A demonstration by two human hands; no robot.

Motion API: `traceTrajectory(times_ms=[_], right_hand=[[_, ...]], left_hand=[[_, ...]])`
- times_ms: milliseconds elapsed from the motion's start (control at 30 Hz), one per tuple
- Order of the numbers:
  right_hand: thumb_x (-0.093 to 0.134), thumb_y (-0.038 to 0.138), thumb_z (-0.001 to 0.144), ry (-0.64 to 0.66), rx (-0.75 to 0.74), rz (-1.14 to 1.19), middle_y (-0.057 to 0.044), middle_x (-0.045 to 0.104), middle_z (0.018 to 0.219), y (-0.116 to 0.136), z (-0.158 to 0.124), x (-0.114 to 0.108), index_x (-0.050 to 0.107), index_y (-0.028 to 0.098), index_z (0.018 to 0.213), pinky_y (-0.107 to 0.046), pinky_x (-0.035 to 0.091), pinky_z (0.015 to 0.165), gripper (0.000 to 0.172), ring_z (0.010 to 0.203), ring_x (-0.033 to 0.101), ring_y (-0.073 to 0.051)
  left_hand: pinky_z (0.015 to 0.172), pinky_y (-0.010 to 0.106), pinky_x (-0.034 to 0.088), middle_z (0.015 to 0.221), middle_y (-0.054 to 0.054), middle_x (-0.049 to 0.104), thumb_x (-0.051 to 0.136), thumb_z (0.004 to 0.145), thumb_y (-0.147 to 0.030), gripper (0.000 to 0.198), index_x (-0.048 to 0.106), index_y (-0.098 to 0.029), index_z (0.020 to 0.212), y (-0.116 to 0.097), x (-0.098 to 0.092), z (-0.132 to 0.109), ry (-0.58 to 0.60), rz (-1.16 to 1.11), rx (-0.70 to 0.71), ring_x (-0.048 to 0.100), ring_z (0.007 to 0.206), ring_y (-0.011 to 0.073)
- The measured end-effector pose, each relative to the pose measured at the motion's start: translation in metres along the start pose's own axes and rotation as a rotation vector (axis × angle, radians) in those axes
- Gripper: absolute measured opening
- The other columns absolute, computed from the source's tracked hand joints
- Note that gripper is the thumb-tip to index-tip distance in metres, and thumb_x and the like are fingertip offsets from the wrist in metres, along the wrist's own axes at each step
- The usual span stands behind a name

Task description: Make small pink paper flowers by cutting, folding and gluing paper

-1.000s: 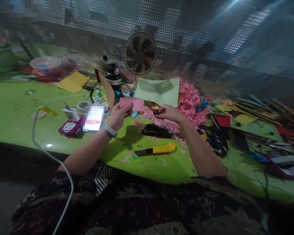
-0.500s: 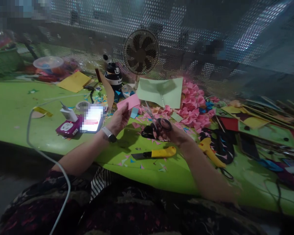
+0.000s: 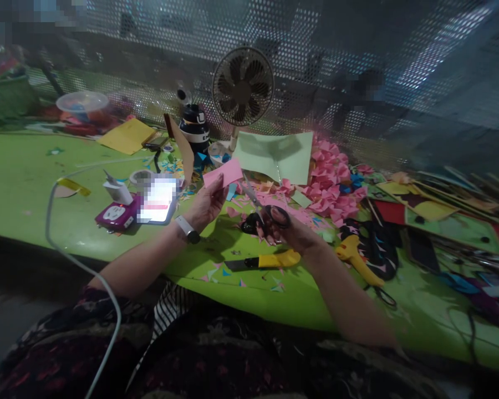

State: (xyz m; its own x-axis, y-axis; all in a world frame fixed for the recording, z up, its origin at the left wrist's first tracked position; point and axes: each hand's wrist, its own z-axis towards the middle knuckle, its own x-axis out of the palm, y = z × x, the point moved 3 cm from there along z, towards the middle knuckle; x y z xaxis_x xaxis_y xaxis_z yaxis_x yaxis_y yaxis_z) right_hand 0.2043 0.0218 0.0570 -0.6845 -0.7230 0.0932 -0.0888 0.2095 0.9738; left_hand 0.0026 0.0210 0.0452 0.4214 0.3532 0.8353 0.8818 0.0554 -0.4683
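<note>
A small strip of pink paper (image 3: 228,172) is pinched in my left hand (image 3: 208,202), held above the green table. My right hand (image 3: 289,230) grips black-handled scissors (image 3: 253,195) by the loops, their blades pointing up toward the strip's right end. Whether the blades touch the paper I cannot tell. Below the hands lies a yellow-handled knife (image 3: 276,259) with a dark blade. A heap of cut pink paper pieces (image 3: 335,183) spreads behind my right hand, beside a creased pale green sheet (image 3: 293,155).
A lit phone (image 3: 158,202) and a purple power socket block (image 3: 115,215) with a charger stand left of my left hand. At the back are a fan (image 3: 243,87) and a black bottle (image 3: 194,130). A yellow-handled tool (image 3: 357,259) lies to the right. A white cable (image 3: 77,265) hangs over the table edge.
The view has shifted slightly. My left hand with the pink strip appears a little farther right, and the strip's end is closer to the scissor blades.
</note>
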Motion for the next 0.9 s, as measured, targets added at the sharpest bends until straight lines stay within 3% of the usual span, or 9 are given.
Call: traceTrajectory(times_ms=[233,433,633,900], right_hand=[[0.071,0.070,0.070,-0.007,-0.024,0.033,-0.002,0.068,0.065,0.003,-0.003,0.004,0.064,0.016,0.078,-0.018,0.035,0.037,0.054,0.041,0.049,-0.007],[0.073,0.070,0.068,0.008,-0.028,0.061,-0.001,0.068,0.065,0.001,0.000,0.001,0.063,0.017,0.081,-0.019,0.037,0.039,0.056,0.042,0.050,-0.008],[0.073,0.074,0.063,-0.112,-0.079,0.132,-0.001,0.066,0.067,0.005,0.000,0.003,0.060,0.021,0.081,-0.021,0.037,0.043,0.058,0.053,0.055,-0.011],[0.074,0.076,0.058,-0.159,-0.092,0.149,0.001,0.062,0.064,0.008,-0.001,0.005,0.055,0.022,0.079,-0.022,0.031,0.042,0.060,0.049,0.048,-0.010]], left_hand=[[0.066,0.012,0.059,0.081,0.002,0.076,0.070,0.085,-0.010,0.014,0.072,-0.013,0.099,0.000,-0.003,0.003,0.011,0.045,0.034,0.071,0.066,0.0070],[0.071,0.013,0.059,0.086,0.004,0.077,0.066,0.088,-0.009,0.009,0.073,-0.013,0.090,0.004,-0.005,0.004,0.020,0.079,0.036,0.072,0.072,0.0079],[0.074,0.014,0.058,0.086,0.003,0.076,0.073,0.080,-0.008,0.007,0.072,-0.013,0.085,0.012,-0.003,-0.007,0.130,0.190,-0.013,0.072,0.076,0.0091],[0.075,0.019,0.058,0.085,0.001,0.075,0.081,0.071,-0.009,0.018,0.072,-0.014,0.086,0.017,-0.003,-0.010,0.239,0.267,0.024,0.069,0.075,0.0091]])
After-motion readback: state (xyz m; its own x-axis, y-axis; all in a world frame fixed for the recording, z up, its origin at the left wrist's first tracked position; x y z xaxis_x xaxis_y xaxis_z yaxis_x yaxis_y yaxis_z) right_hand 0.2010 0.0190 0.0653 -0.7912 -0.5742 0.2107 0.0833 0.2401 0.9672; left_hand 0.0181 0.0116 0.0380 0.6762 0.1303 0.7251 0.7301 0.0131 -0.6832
